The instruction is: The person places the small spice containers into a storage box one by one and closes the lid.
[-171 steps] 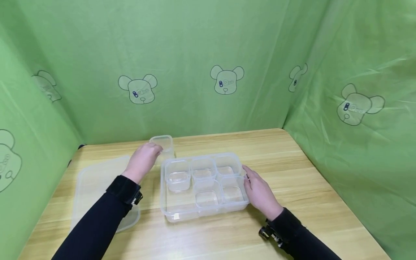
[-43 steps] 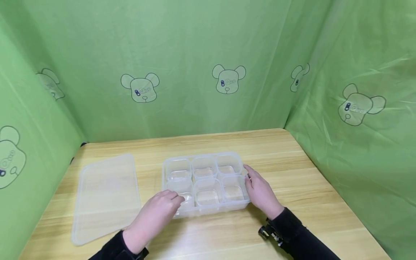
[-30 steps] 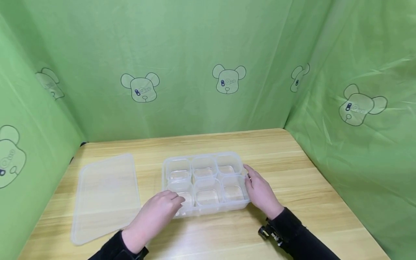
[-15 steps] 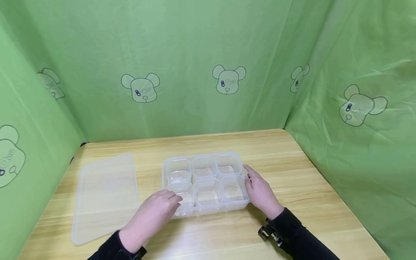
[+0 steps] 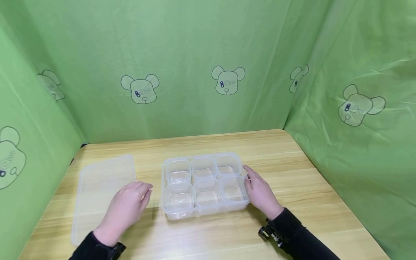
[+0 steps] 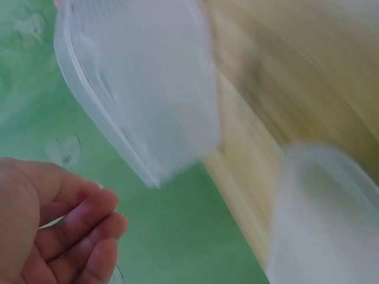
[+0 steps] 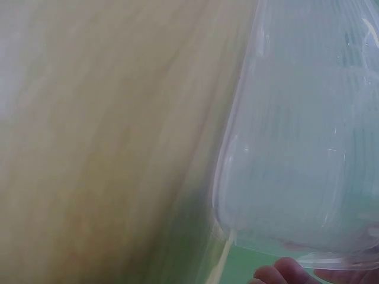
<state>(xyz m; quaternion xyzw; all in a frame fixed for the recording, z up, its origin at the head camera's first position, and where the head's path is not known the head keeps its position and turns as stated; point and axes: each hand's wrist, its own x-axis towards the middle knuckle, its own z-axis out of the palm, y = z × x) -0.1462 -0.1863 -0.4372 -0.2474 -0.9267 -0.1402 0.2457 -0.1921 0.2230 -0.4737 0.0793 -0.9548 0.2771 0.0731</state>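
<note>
A clear plastic storage box (image 5: pixel 204 210) stands on the table, filled with several small clear rectangular containers (image 5: pixel 208 191) in two rows. My right hand (image 5: pixel 262 193) holds the box's right end, its thumb at the rim; in the right wrist view, fingers (image 7: pixel 287 272) show at the box's edge. My left hand (image 5: pixel 126 206) hovers between the box and a flat translucent lid (image 5: pixel 100 191), touching neither. In the left wrist view, its loosely bent fingers (image 6: pixel 89 219) hold nothing. The lid lies on the table at the left, partly hidden by the left hand.
The wooden table (image 5: pixel 292 169) reaches back to a green curtain (image 5: pixel 182 72) printed with bear heads, which also closes off both sides. Dark straps with small devices (image 5: pixel 269 233) sit on the wrists.
My left hand set the last small container into the box's front left spot, let go and moved left toward the lid. The right hand has stayed at the box's right end.
</note>
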